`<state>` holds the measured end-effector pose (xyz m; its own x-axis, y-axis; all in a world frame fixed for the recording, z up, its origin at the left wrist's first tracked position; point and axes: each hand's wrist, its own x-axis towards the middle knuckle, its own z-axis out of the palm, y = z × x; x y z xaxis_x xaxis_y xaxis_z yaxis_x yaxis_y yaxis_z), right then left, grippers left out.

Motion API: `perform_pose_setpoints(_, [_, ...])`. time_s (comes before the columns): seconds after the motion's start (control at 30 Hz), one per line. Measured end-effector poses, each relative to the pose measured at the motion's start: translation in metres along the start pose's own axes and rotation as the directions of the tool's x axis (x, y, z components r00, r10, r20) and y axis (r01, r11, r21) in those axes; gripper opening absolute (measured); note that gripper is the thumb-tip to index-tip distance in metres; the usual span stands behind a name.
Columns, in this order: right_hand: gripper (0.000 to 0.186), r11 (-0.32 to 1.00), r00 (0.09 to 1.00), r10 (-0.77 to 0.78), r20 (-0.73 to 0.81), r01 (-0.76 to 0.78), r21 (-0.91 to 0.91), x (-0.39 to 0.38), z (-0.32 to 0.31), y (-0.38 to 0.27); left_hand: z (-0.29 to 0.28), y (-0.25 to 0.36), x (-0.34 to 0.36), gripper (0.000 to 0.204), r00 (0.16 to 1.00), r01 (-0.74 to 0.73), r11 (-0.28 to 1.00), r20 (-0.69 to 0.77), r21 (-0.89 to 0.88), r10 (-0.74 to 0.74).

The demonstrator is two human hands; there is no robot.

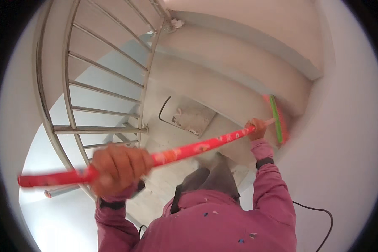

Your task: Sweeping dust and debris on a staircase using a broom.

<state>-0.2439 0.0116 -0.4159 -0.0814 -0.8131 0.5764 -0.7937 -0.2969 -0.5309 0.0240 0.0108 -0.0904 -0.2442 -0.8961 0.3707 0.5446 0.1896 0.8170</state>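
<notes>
A broom handle (189, 149) is stretched across the stairs from eight o'clock to two o'clock. It is gripped near its eight o'clock end by the left hand (119, 168) and near the broom head (277, 119) by the right hand (257, 128). The head is set against the wall (344, 138) at three o'clock. A railing (109, 84) is found at ten o'clock, a dustpan (189, 117) on a step between them.

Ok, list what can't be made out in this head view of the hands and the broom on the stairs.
- Left hand: motion-blurred, so its fingers on the red broom handle cannot be told apart.
- Broom head: blurred; its bristles are indistinct.
- Right hand: small and far off, so the grip detail is unclear.
- Dustpan on the step: its contents are too pale to tell.
- Person's feet: hidden by the pink-sleeved body.
</notes>
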Motion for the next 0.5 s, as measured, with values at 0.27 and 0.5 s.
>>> perform_pose_setpoints(0.27, [0.017,0.897,0.933,-0.211,0.293,0.065,0.438,0.019,0.137,-0.140,0.011,0.136,-0.058,0.021,0.930,0.011,0.863,-0.311,-0.504,-0.194])
perform_pose_setpoints(0.5, [0.015,0.823,0.841,-0.460,0.285,0.284,0.493,0.111,0.113,-0.144,0.008,0.164,-0.080,0.023,0.702,-0.605,-0.533,0.712,0.591,-0.008])
